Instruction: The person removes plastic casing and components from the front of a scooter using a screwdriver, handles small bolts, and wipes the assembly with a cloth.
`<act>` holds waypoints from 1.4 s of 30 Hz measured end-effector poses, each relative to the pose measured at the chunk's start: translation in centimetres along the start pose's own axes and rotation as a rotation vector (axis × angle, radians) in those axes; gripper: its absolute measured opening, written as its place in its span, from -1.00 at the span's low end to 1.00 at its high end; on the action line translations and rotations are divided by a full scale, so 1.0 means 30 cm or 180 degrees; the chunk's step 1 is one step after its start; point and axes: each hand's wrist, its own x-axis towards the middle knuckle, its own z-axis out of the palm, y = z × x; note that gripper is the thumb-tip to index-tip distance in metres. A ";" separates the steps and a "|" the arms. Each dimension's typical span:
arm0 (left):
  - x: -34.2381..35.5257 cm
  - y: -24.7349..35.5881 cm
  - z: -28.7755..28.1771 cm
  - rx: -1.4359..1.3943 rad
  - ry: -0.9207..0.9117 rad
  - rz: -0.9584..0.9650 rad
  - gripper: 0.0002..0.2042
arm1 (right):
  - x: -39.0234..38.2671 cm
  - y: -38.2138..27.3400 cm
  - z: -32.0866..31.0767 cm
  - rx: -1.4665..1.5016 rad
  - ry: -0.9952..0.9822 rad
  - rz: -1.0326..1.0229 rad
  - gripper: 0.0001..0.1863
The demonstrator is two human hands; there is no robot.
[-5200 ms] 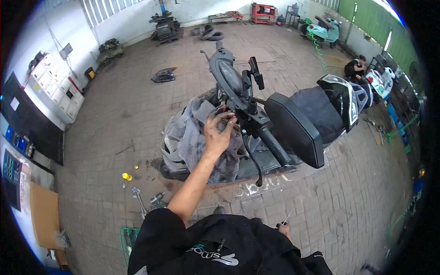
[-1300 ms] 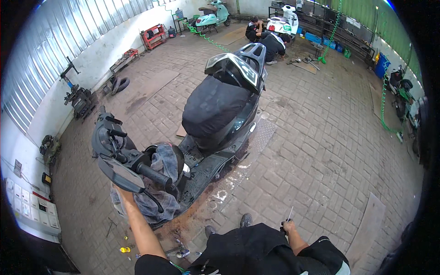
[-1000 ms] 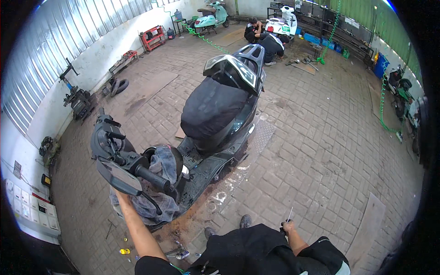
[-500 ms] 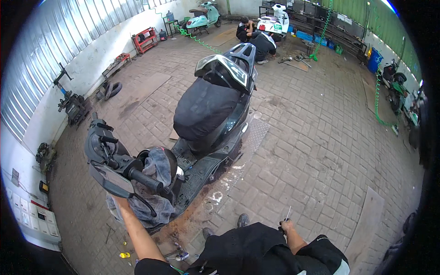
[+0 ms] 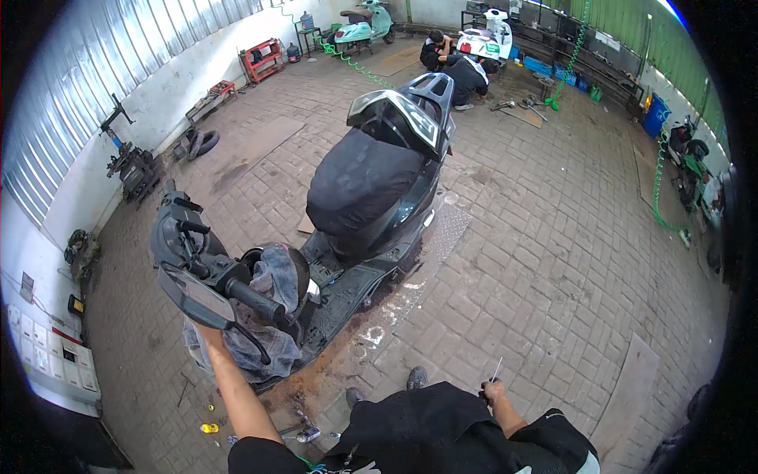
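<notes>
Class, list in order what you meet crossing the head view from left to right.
White cabinet, black machine, yellow bottle, red rack, black scooter seat, right hand holding a thin-shafted tool, blue bin.

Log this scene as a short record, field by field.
Left hand: hidden behind the scooter's mirror; grip not visible
Left forearm: bare, reaching toward the scooter's front
Right hand: closed around a thin-shafted tool, shaft pointing up in the picture
Scooter: dark, grey cloth draped at its front
Floor: paved, yellow bottle at lower left
Background: two people crouching near a white scooter
</notes>
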 end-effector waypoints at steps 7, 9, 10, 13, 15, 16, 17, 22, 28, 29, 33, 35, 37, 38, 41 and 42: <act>-0.006 -0.021 -0.005 0.0272 0.0164 0.0260 -0.90 | -0.034 -0.040 -0.008 -0.0089 -0.0002 -0.0074 -0.56; -0.051 -0.056 -0.042 0.0686 0.0347 0.0570 -0.90 | -0.046 -0.055 0.000 -0.0164 -0.0123 -0.0070 -0.56; -0.038 -0.053 -0.023 0.0988 0.0397 0.0830 -0.90 | -0.063 -0.066 -0.004 -0.0124 -0.0141 -0.0063 -0.56; -0.008 -0.022 0.012 0.1895 0.0418 0.1438 -0.91 | -0.077 -0.088 -0.020 -0.0028 -0.0175 -0.0069 -0.55; 0.006 0.009 -0.001 0.2392 0.0340 0.1677 -0.91 | -0.068 -0.104 -0.005 -0.0133 -0.0273 -0.0073 -0.54; 0.011 0.042 0.008 0.2274 0.0258 0.1615 -0.91 | -0.063 -0.110 -0.009 -0.0182 -0.0283 -0.0078 -0.54; 0.017 0.112 0.025 0.1888 0.0121 0.1398 -0.90 | -0.059 -0.121 -0.008 -0.0229 -0.0282 -0.0084 -0.53; -0.066 0.080 0.054 0.1680 0.1289 0.1203 -0.73 | -0.062 -0.198 0.075 -0.0779 -0.0676 -0.0333 -0.51; -0.107 0.171 0.005 0.0395 0.1077 -0.0480 -0.56 | -0.078 -0.318 0.319 -0.1652 -0.0910 -0.1643 -0.64; -0.146 0.121 -0.029 0.0683 0.0983 -0.1003 -0.45 | -0.162 -0.372 0.406 -0.1888 -0.1179 -0.1908 -0.63; -0.293 -0.122 -0.070 0.1536 0.0148 -0.1184 -0.22 | -0.513 -0.518 0.772 -0.2663 -0.2008 -0.3318 -0.65; -0.346 -0.170 -0.060 0.1809 -0.0399 -0.1185 -0.20 | -0.610 -0.522 0.941 -0.2894 -0.2101 -0.4503 -0.64; -0.363 -0.182 -0.083 0.2035 -0.0769 -0.1223 -0.18 | -0.830 -0.550 1.081 -0.3134 -0.2276 -0.4941 -0.66; -0.354 -0.211 -0.100 0.2013 -0.0694 -0.1050 -0.18 | -0.945 -0.554 1.140 -0.3208 -0.2463 -0.4869 -0.67; -0.420 -0.278 -0.125 0.1957 -0.0689 -0.0651 -0.22 | -1.088 -0.508 1.316 -0.2859 -0.2564 -0.5285 -0.64; -0.423 -0.291 -0.131 0.1995 -0.0793 -0.0525 -0.24 | -1.166 -0.534 1.359 -0.2764 -0.2767 -0.5328 -0.62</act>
